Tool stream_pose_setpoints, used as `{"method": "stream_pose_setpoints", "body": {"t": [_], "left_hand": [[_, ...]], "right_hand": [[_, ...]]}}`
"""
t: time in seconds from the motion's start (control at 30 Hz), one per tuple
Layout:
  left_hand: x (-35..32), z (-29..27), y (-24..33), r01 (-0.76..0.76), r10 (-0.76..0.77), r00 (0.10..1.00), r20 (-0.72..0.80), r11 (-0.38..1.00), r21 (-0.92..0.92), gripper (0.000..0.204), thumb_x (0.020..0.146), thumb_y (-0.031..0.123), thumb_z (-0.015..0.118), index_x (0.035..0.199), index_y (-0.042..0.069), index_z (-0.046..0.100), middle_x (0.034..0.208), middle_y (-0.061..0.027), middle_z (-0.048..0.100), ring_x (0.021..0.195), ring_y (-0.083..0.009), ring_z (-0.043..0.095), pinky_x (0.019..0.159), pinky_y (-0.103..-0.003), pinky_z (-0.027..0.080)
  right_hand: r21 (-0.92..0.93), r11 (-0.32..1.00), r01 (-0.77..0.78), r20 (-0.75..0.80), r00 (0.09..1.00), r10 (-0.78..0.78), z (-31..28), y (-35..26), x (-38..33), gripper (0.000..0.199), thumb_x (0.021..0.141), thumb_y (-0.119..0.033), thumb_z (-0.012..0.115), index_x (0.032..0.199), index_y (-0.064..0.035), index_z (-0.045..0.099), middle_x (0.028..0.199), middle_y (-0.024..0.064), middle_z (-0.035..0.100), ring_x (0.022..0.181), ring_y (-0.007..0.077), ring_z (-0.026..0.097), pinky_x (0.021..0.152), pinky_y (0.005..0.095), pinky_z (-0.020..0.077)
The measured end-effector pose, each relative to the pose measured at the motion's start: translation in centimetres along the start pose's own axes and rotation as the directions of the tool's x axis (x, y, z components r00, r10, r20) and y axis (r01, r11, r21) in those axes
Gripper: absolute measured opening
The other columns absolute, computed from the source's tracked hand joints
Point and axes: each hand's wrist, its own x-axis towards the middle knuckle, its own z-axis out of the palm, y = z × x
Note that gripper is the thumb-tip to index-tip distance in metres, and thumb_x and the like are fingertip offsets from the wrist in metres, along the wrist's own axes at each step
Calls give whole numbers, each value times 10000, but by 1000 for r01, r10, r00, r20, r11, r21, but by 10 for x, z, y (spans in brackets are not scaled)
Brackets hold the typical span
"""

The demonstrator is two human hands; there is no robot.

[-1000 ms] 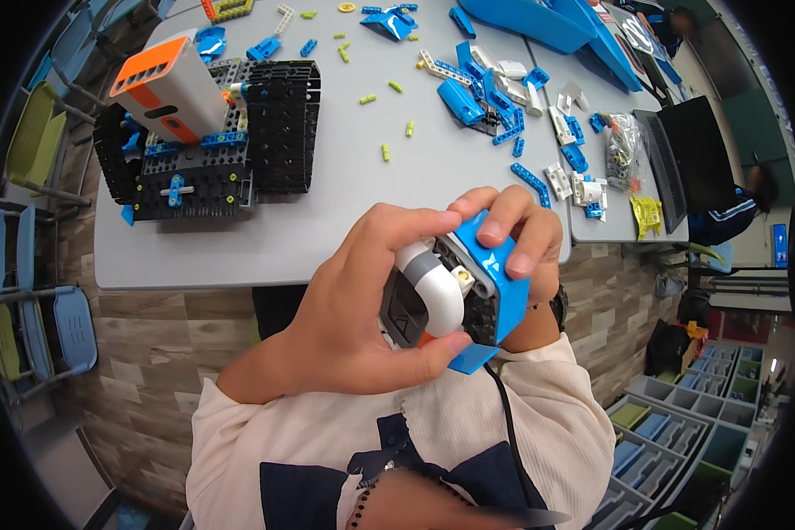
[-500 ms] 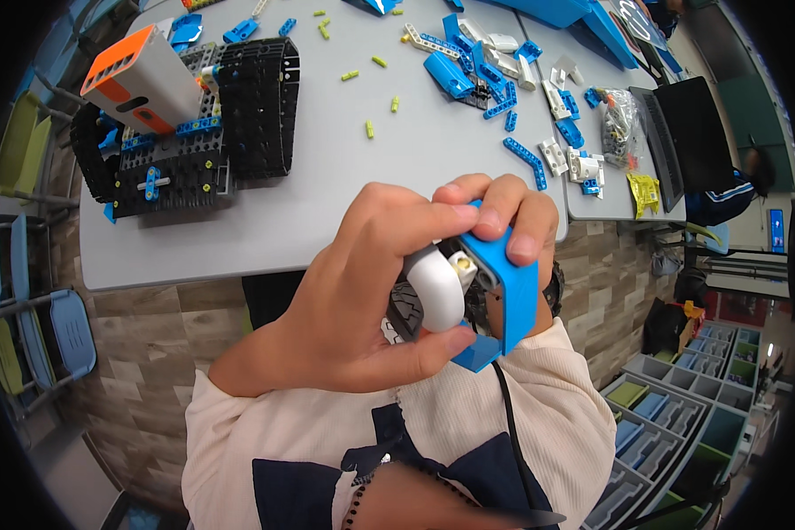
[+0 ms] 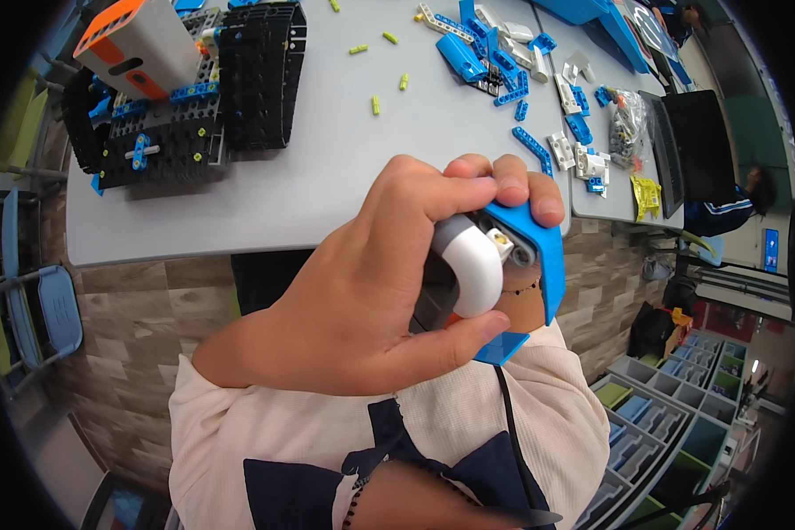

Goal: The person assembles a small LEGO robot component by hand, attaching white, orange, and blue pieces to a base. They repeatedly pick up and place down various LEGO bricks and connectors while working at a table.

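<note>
A partly built piece of white, blue and grey plastic building parts is held between my hands above the table's near edge. It has a rounded white curved part (image 3: 477,276) and a bent blue panel (image 3: 550,269). My left hand (image 3: 353,283) grips it from the left, thumb below the white curve and index finger over the top. My right hand (image 3: 517,187) is mostly hidden behind the assembly. Its fingers curl over the top of the blue panel. A small white connector (image 3: 500,242) and a grey round part show between the white curve and the panel.
A tracked model (image 3: 163,106) with black treads and a white-orange block stands at the table's left. Small yellow-green pins (image 3: 375,105) lie mid-table. Loose blue and white parts (image 3: 503,71) are heaped toward the right, near a clear bag (image 3: 628,128) and a laptop (image 3: 667,150).
Both hands and the assembly have shifted right and slightly up in view. The assembly has turned a little, and the grip stays closed. The table appears slightly higher in view.
</note>
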Motion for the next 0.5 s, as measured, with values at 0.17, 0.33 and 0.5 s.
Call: {"method": "stream_pose_setpoints", "body": {"t": [0.17, 0.33, 0.5], "left_hand": [[2, 0, 4, -109, 108, 994, 15, 988, 105, 786, 709, 129, 780, 1329, 8, 312, 1099, -145, 415, 983, -208, 448, 820, -323, 397], [-1, 4, 9, -117, 119, 993, -5, 983, 142, 818, 682, 144, 812, 1323, 4, 323, 1100, -155, 430, 981, -225, 445, 809, -323, 400], [-3, 5, 10, -108, 110, 994, -3, 979, 172, 821, 689, 153, 812, 1326, 5, 315, 1116, -154, 420, 1005, -221, 440, 815, -314, 408]], "right_hand": [[85, 996, -24, 23, 999, 22, 13, -5, 2, 65, 845, -38, 638, 859, -95, 667, 1078, 144, 632, 1228, 375, 481, 1006, 481, 475], [99, 995, -24, 124, 992, 11, 14, -5, 7, 69, 830, -52, 674, 859, -114, 679, 1089, 134, 635, 1234, 373, 475, 1005, 471, 473], [54, 998, -11, 189, 982, 1, 9, -8, 9, 71, 850, -60, 662, 858, -122, 698, 1109, 133, 634, 1223, 387, 485, 1004, 480, 465]]}}
